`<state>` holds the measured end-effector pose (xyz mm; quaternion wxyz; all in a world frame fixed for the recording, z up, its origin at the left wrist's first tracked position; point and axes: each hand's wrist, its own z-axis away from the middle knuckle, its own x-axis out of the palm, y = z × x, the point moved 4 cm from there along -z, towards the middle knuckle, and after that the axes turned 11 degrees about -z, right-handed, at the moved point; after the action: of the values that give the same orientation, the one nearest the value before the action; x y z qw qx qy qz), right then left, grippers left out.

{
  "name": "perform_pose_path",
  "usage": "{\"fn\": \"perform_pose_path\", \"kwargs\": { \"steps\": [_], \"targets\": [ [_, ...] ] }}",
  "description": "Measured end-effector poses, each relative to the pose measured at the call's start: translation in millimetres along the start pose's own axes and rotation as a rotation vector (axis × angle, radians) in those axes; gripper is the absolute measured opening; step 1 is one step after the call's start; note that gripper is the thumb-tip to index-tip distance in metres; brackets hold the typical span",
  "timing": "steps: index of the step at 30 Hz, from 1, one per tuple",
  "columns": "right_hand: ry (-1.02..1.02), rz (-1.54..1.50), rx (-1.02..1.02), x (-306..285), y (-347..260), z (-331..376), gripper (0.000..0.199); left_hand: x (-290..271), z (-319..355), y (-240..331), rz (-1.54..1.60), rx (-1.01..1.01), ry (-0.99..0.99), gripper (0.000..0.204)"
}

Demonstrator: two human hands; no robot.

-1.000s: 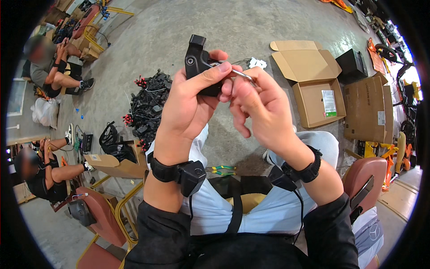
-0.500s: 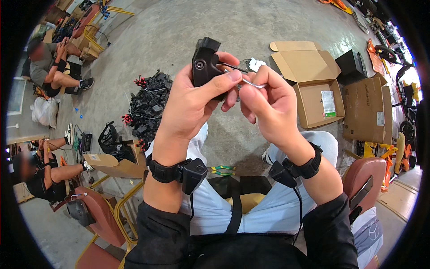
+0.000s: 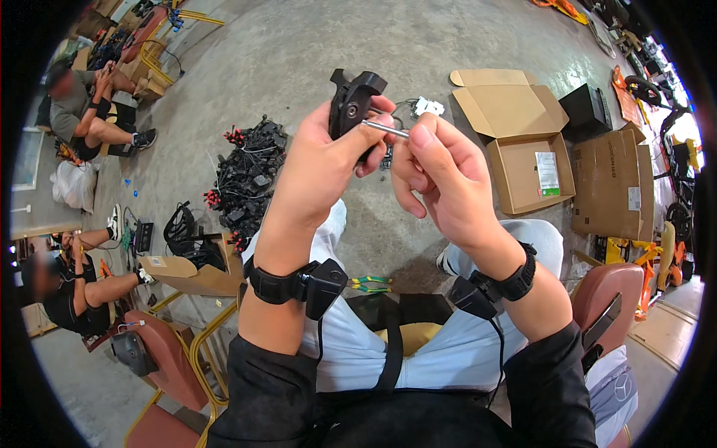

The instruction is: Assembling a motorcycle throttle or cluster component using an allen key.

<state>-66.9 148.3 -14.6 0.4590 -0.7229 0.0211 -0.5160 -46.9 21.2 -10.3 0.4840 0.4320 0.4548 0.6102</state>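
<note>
My left hand [image 3: 315, 160] is closed round a black plastic part [image 3: 352, 101] with a curved, clamp-like top and a round screw head on its side. In my right hand [image 3: 450, 175], thumb and forefinger pinch a thin silver metal rod [image 3: 387, 129]. The rod's free end points left and reaches my left thumb, just below the screw head. I cannot tell whether it touches the part. Behind my fingers a dark cable [image 3: 399, 118] shows in part; its ends are hidden.
On the floor to the left lies a pile of black parts with red tips [image 3: 250, 175]. An open cardboard box [image 3: 515, 112] is at the right, beside a closed carton [image 3: 609, 183]. Green-handled pliers [image 3: 371, 284] lie by my lap. Two people sit at the left.
The black part has tilted in my left hand, its top now to the right. The silver rod, earlier seen as bent between my hands, now looks straight and points left at the part.
</note>
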Motion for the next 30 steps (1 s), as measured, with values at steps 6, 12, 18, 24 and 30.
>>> {"fn": "perform_pose_path", "kwargs": {
  "steps": [6,12,18,24,30],
  "targets": [
    [0.061,0.001,0.034,0,2,-1,0.03,10,0,0,-0.112,0.115,0.129,0.018],
    [0.091,-0.168,0.103,-2,4,-1,0.031,8,0,-1,-0.197,0.165,0.099,0.022],
    [0.101,-0.482,0.178,-9,12,0,0.034,11,2,-2,-0.453,0.365,0.239,0.028],
    [0.058,-0.118,0.056,-3,7,-1,0.031,11,3,4,-0.22,0.285,0.217,0.026],
    [-0.026,0.193,0.057,10,4,1,0.035,7,5,9,-0.129,0.209,0.147,0.024]
  ]
}}
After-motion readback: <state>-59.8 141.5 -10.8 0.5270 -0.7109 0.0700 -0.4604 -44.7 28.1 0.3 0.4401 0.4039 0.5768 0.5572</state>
